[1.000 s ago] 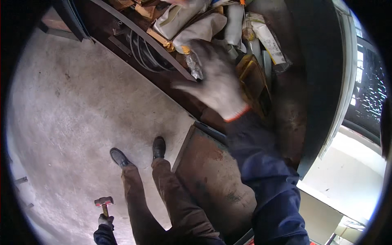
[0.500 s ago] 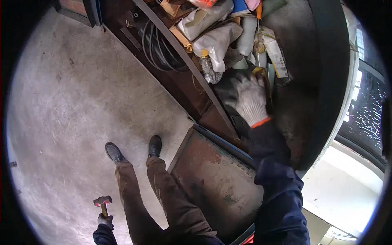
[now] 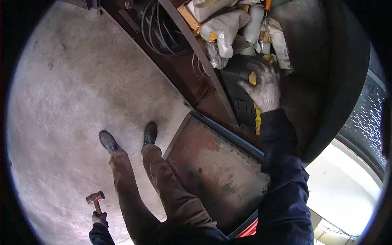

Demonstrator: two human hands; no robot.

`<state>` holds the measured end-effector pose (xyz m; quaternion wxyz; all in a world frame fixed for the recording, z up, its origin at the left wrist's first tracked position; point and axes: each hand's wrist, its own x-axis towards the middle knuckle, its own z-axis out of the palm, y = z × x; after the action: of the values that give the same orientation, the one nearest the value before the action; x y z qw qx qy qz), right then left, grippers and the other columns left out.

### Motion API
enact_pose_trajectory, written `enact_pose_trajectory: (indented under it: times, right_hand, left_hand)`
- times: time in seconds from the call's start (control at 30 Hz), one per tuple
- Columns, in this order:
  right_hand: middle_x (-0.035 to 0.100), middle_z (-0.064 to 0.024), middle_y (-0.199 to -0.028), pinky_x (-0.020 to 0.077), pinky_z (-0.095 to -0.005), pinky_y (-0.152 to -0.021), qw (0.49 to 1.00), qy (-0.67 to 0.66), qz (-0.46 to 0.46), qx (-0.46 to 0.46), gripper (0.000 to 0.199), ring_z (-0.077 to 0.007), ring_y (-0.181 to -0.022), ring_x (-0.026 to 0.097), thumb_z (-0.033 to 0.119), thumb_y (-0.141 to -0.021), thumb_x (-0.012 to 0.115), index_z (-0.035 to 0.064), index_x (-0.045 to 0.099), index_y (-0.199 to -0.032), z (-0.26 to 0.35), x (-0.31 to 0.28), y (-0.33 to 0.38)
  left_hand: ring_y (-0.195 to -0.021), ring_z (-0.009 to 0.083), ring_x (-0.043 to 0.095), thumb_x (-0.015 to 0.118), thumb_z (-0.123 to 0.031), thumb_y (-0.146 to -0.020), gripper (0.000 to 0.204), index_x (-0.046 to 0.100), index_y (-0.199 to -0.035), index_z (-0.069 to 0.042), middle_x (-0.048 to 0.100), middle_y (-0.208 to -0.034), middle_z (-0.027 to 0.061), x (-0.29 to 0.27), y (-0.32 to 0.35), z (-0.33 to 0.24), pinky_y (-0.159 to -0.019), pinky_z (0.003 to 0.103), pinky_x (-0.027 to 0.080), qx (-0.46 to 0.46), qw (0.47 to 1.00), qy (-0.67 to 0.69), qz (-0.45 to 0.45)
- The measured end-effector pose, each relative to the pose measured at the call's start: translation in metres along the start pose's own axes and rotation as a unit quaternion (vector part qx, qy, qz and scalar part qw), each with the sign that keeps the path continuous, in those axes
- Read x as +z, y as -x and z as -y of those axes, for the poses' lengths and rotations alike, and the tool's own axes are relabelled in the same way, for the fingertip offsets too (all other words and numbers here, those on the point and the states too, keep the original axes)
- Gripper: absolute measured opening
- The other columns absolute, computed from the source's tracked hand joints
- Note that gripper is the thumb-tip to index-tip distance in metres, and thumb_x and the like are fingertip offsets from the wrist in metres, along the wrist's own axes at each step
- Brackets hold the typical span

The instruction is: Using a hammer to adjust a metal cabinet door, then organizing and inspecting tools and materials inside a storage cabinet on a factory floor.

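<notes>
My right hand, in a greyish-white knit glove, is on a black plastic case with yellow trim. Its thumb spreads to the left beside a yellow part, and its fingers bend over the case's right side, where their tips are hard to see. The case lies inside a dark metal bin with a curved wall. Down at the lower left, my gloved left hand is closed around the wooden handle of a hammer. The hammer's head, partly red, points up and away from my legs.
Beyond the case lie crumpled pale wrappings, an orange-handled screwdriver and a white box. Coiled black cable sits in a compartment left of the metal divider. A rusty metal plate is right of my legs.
My right hand has shifted on the case, its thumb now spread along the top. More of the case and its yellow edge shows. The view has moved slightly; the left hand still holds the hammer.
</notes>
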<state>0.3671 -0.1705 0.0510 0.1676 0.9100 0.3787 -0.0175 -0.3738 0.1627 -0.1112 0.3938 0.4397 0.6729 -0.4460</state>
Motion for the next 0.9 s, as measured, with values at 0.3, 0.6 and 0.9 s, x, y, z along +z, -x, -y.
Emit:
enact_pose_trajectory:
  times: [0.3, 0.6, 0.9]
  right_hand:
    - [0.058, -0.0053, -0.115, 0.0342, -0.0473, -0.098, 0.999, 0.026, -0.025, 0.030, 0.050, -0.0297, -0.113, 0.048, 0.037, -0.065, 0.076, 0.0135, 0.063, -0.107, 0.013, 0.003, 0.005]
    - [0.063, -0.0041, -0.107, 0.0318, -0.0463, -0.100, 0.993, -0.068, -0.094, 0.027, 0.029, -0.0259, -0.111, 0.051, 0.031, -0.071, 0.072, 0.0111, 0.067, -0.092, 0.020, -0.007, 0.011]
    - [0.063, -0.0089, -0.107, 0.0356, -0.0437, -0.097, 0.980, -0.163, -0.081, 0.083, 0.031, -0.0278, -0.107, 0.053, 0.032, -0.079, 0.065, 0.0084, 0.067, -0.099, 0.007, -0.007, -0.004]
  left_hand:
    - [-0.033, 0.0191, 0.045, 0.063, -0.010, -0.072, 0.027, 0.045, -0.091, -0.005, 0.046, -0.055, 0.0060, -0.017, -0.025, 0.002, -0.029, 0.036, 0.037, 0.021, 0.999, -0.049, -0.007]
    - [-0.033, 0.0172, 0.042, 0.063, -0.009, -0.073, 0.027, 0.045, -0.093, -0.007, 0.044, -0.055, 0.0048, -0.023, 0.009, -0.043, -0.028, 0.034, 0.035, 0.035, 0.999, -0.026, 0.000]
    - [-0.033, 0.0169, 0.041, 0.064, -0.009, -0.074, 0.027, 0.045, -0.093, -0.007, 0.046, -0.058, 0.0044, -0.038, 0.005, -0.062, -0.029, 0.034, 0.033, 0.064, 0.995, -0.078, -0.017]
